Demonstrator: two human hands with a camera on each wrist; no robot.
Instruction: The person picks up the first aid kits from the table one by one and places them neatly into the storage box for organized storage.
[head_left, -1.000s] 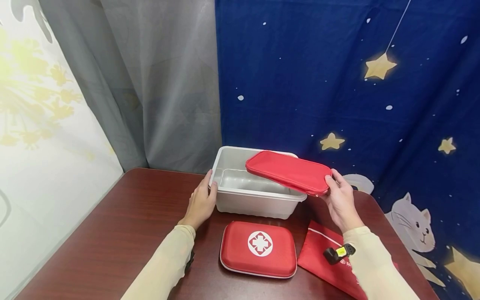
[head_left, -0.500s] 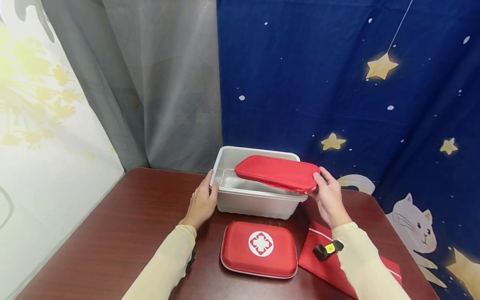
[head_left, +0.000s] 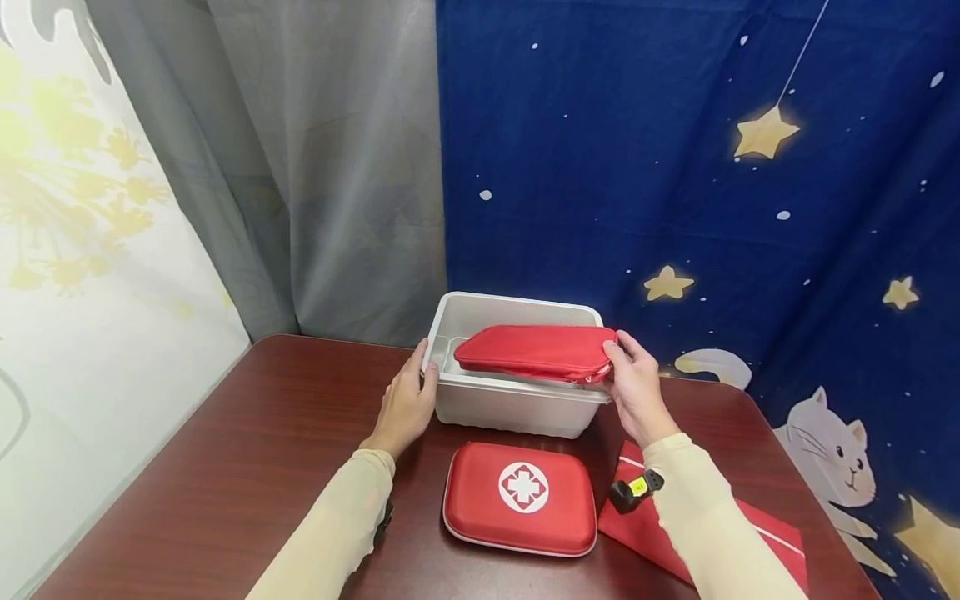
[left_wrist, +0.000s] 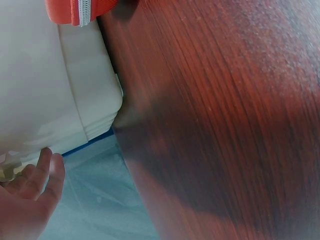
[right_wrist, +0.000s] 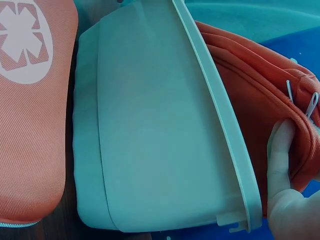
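Observation:
A red zippered pouch (head_left: 536,350) is tilted over the opening of a light grey plastic bin (head_left: 517,408), its left end dipping inside the rim. My right hand (head_left: 636,385) grips the pouch at its right end, thumb on top; in the right wrist view fingers (right_wrist: 281,160) lie against its underside near the zipper pulls (right_wrist: 311,104). At the bin's left wall my left hand (head_left: 405,404) holds the rim, thumb in front. The left wrist view shows those fingers (left_wrist: 47,175) at the bin's side (left_wrist: 40,85).
A hard red first-aid case (head_left: 520,500) with a white cross lies in front of the bin. A flat red cloth bag (head_left: 772,533) lies at the right, partly under my right forearm. Grey and blue curtains (head_left: 360,167) hang behind the brown table (head_left: 300,417).
My right hand has moved left and slightly down with the red pouch, bringing it from the bin's right edge to over its middle. My left hand stays on the rim.

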